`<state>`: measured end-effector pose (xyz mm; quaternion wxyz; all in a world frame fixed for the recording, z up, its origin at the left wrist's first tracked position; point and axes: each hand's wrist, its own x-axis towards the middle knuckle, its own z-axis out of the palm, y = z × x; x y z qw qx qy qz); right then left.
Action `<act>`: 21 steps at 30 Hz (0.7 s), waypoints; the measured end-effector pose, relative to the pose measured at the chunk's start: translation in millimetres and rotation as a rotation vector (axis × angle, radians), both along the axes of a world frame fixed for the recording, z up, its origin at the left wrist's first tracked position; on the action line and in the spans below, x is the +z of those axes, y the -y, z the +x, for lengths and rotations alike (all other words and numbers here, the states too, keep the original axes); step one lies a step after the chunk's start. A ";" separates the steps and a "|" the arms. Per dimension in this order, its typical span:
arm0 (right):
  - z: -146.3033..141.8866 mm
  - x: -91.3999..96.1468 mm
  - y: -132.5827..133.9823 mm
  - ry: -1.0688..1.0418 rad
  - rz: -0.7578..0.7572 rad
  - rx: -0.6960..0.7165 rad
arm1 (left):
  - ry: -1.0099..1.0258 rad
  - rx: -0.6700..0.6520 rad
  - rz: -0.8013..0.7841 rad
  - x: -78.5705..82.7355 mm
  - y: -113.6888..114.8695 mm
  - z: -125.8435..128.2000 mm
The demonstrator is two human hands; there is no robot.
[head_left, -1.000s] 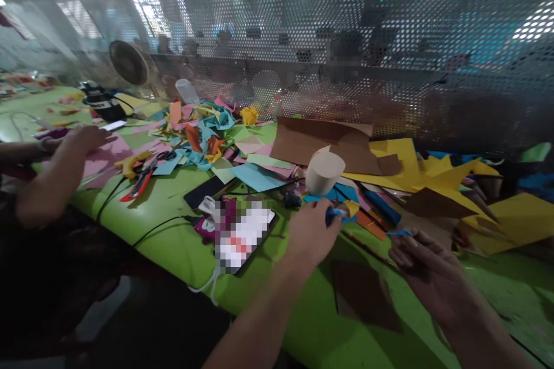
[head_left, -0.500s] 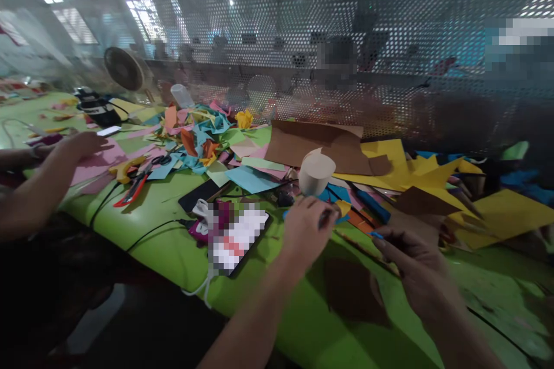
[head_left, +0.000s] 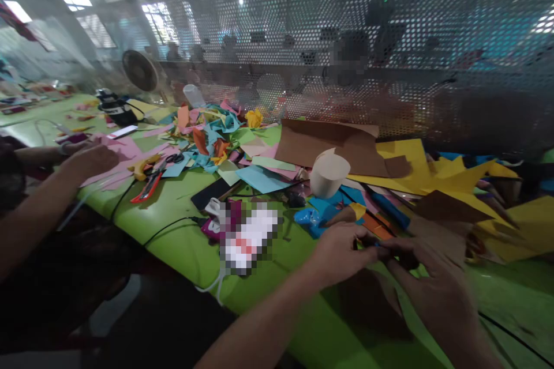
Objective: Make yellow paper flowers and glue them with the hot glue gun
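My left hand and my right hand meet above the green table, fingertips pinched together at a small blue piece. The fingers mostly cover it, so its kind does not show. Under my hands lies a sheet of dark brown paper. Just beyond my left hand are a shiny blue plastic-like item and some blue paper scraps. A cream-coloured paper roll stands upright behind them.
A lit phone with white cables lies left of my hands. Orange-handled scissors, a paper scrap heap, brown sheet and yellow paper spread along a perforated metal screen. Another person's hands touch pink paper.
My left hand has moved right, away from the blue items by the roll, and joined my right hand at the small blue piece. The view has shifted slightly.
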<state>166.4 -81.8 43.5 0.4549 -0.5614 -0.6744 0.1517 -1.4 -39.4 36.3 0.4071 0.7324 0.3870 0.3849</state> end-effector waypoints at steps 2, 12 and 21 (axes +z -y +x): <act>0.9 -2.1 -1.3 -0.001 -0.020 0.009 | -0.017 0.026 -0.008 -0.1 -0.2 -0.4; 5.0 -4.8 0.4 -0.292 -0.303 -0.139 | 0.122 0.070 -0.126 6.9 -1.1 -3.8; 3.0 -0.4 0.8 -0.374 -0.266 -0.142 | 0.471 0.055 -0.505 7.8 -9.0 -4.0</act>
